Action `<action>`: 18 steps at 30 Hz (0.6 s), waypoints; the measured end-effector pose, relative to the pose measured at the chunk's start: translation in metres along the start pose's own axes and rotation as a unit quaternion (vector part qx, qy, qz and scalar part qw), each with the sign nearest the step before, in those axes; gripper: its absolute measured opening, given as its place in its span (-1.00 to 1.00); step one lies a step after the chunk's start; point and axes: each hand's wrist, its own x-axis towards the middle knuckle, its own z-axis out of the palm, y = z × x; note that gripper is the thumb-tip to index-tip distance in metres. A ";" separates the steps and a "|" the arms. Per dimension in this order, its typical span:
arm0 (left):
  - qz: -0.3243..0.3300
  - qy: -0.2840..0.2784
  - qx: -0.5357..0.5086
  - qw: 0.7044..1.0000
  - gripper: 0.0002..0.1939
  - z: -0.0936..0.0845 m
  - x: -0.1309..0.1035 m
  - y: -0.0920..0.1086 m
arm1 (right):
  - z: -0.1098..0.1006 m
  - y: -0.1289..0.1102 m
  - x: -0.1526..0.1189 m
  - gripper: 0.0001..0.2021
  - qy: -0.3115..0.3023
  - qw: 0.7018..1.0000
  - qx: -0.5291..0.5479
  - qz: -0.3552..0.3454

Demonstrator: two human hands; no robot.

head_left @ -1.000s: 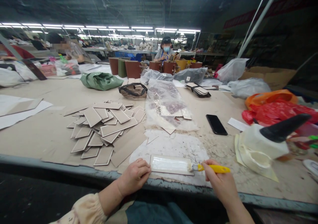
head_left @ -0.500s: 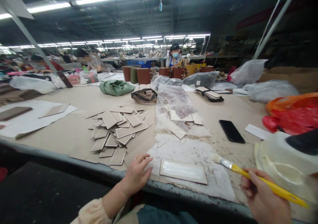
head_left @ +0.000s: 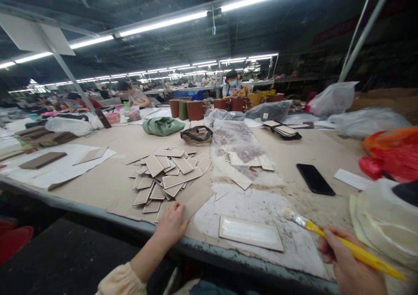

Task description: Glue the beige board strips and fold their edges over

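My right hand (head_left: 351,258) grips a flat paintbrush (head_left: 362,252) by its yellow handle, with the pale bristles pointing left above the white sheet (head_left: 248,203). Left of the bristles lies a rectangular panel (head_left: 251,233), its top face streaked with wet white coating. At the lower edge of a loose pile of beige panels (head_left: 173,173), my left hand (head_left: 172,223) is closed, its fingers bent and held together. The fingertips are hidden, so what they hold does not show clearly. Beside my right hand stands a whitish plastic container (head_left: 382,221).
A black phone (head_left: 315,179) and a white strip (head_left: 352,179) lie to the right. Clear plastic (head_left: 233,142), a green bag (head_left: 162,126) and a red bag (head_left: 395,157) sit farther back. Brown bins (head_left: 195,110) stand at the far side, with people working beyond. The table edge (head_left: 130,218) runs close in front.
My left hand has moved left, from beside the coated panel to the lower edge of the pile, and its fingers have drawn together. The view has shifted; the brush stays in my right hand.
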 end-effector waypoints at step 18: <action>-0.058 0.024 -0.500 0.864 -0.60 -0.025 -0.012 -0.011 | 0.023 -0.013 -0.024 -0.69 -0.006 0.992 -0.033 -0.122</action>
